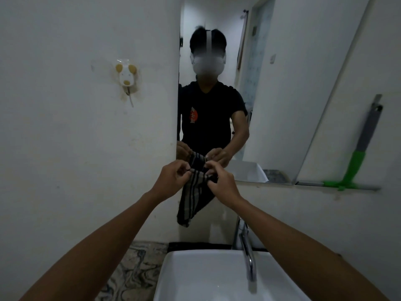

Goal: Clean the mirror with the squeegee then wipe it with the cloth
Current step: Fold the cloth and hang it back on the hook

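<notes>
The cloth (193, 196) is a soft woven fabric, dark with pale stripes, matt and limp where it hangs in folds. The mirror (282, 83) is smooth glass, glossy and clearly reflective. The squeegee (355, 168) looks like plastic: a bright green, slightly shiny lower part and a dull grey handle (its blade is too small to judge). The faucet (247, 250) is polished chrome-like metal with bright highlights. The sink (195, 279) is white, glazed and smooth, probably ceramic. The countertop (134, 270) has a swirled, marbled stone-like pattern. The wall (65, 148) is matt, painted and lightly stained; the wall hook (127, 78) appears glossy plastic.
</notes>
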